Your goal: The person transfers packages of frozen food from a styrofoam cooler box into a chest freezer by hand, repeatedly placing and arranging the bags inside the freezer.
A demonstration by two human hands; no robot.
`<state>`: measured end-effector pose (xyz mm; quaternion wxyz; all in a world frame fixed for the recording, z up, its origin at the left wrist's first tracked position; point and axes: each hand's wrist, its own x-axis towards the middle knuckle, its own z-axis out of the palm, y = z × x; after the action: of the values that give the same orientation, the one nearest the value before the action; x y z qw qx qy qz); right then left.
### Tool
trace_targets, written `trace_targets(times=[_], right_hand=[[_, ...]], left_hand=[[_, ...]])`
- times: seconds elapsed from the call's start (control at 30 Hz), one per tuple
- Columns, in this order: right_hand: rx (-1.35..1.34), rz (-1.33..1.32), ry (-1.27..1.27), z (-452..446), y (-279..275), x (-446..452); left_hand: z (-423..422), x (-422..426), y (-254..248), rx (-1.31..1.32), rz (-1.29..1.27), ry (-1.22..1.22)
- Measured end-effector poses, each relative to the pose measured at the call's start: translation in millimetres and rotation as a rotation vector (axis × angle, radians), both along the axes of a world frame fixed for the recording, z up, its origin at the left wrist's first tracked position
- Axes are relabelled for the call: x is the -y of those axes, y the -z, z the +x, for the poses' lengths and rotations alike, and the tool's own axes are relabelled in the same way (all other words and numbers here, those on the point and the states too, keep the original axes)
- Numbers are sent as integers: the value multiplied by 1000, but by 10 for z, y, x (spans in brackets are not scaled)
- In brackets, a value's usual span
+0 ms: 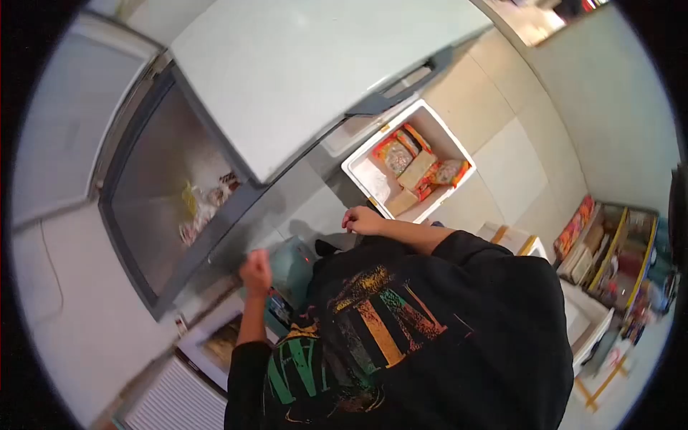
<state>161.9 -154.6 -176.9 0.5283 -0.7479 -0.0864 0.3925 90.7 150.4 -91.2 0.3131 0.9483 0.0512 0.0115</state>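
The right hand (362,221), its fingers loosely bent, is close by the near wall of a white rectangular foam box (360,163) at one o'clock; I cannot tell whether they touch. Inside that box lie orange-and-red plastic packets (393,157) and tan cardboard-like pieces (417,170), with the rim standing between them and the hand. The left hand (256,273), at eight o'clock, is blurred and curled narrow; I cannot tell whether it holds anything. Just beside it is a teal rounded container (292,266). A large white chest freezer with dark grey edging (315,72) spans nine to one o'clock; its open compartment at nine holds white, yellow and reddish packets (204,208), and its grey edge separates them from the left hand. Stocked shelving with yellow edging (622,247) stands at three o'clock, a second white foam box (600,315) at four. A black printed shirt (430,322) blocks the floor at six.
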Motion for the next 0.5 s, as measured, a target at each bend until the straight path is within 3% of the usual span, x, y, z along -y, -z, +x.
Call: trace_targets(times=[0.03, 0.2, 0.3, 0.37, 0.5], right_hand=[[-92, 64, 212, -31, 116, 64], [-196, 107, 514, 3, 202, 239], [-113, 194, 690, 132, 438, 311], [-143, 98, 767, 226, 729, 474], [57, -191, 1078, 326, 1328, 1109]], left_hand=[[218, 204, 77, 0, 8, 117], [1103, 1496, 343, -233, -236, 519], [1413, 2093, 652, -445, -162, 659], [1512, 2389, 1104, -332, -275, 693], [1789, 2900, 1559, -628, -122, 760]])
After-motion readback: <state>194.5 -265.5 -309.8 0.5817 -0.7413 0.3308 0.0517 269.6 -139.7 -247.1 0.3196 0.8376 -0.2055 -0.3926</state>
